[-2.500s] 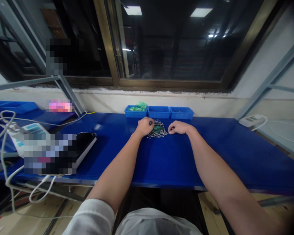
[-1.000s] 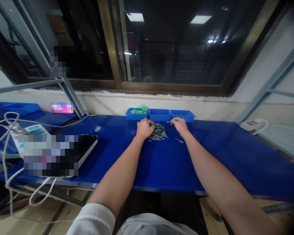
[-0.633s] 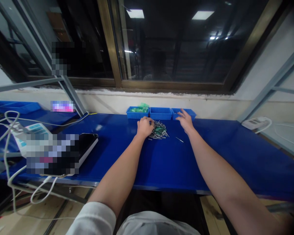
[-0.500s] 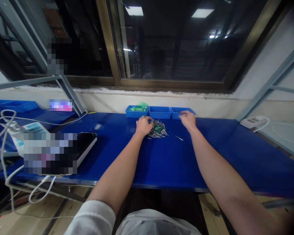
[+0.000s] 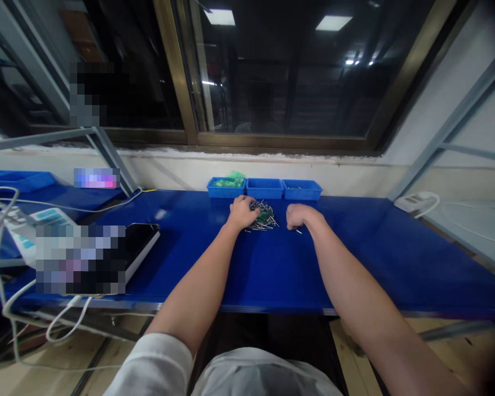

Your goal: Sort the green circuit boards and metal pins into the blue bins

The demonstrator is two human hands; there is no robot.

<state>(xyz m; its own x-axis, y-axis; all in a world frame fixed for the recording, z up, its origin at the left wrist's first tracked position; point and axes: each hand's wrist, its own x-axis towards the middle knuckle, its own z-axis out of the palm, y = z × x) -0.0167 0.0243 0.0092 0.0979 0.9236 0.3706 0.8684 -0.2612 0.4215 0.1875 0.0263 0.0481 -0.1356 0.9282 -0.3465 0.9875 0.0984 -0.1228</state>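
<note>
A loose pile of thin silvery screws (image 5: 265,224), with something green in its middle, lies on the blue table. At the pile's left edge rests my left hand (image 5: 242,212), its fingers curved and the thumb apart over the screws. My right hand (image 5: 298,216) is right of the pile, fingertips closed down on the tabletop at a single screw (image 5: 299,231), whose end sticks out below them. Behind stand three blue bins: the left bin (image 5: 226,191) holds green plastic packets, the middle bin (image 5: 264,190) shows a bare inside, and a few thin pieces lie in the right bin (image 5: 301,191).
On the left of the table (image 5: 190,247) are a dark-topped device (image 5: 142,242), partly blurred out, and white cables (image 5: 4,264). A white power strip (image 5: 414,202) lies at the right. Grey metal frame posts rise on both sides before the window.
My right hand has left the right bin and come down toward me onto the lone screw. My left hand stays at the pile, its thumb now further from the fingers.
</note>
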